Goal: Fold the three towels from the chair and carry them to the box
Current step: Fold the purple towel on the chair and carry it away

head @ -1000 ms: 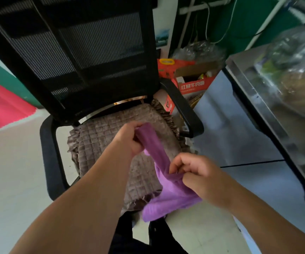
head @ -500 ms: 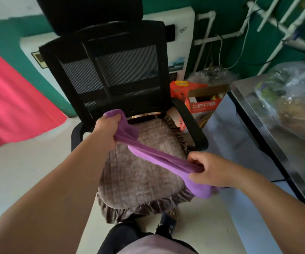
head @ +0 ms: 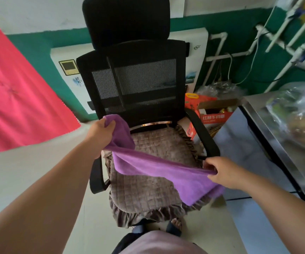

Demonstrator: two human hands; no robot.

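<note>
The purple towel point(head: 159, 167) hangs stretched over the chair point(head: 148, 99) seat, left hand point(head: 100, 132) pinching the corner at ten o'clock, right hand point(head: 219, 171) gripping the edge at three o'clock. The slack lower half may drag, or a loose pinch could slip and skew the fold.

Chair point(head: 138, 85): standing ahead of both hands.
Seat cushion point(head: 148, 189): lying on the chair, below the hands.
Towel point(head: 148, 162): hanging over the cushion.
</note>
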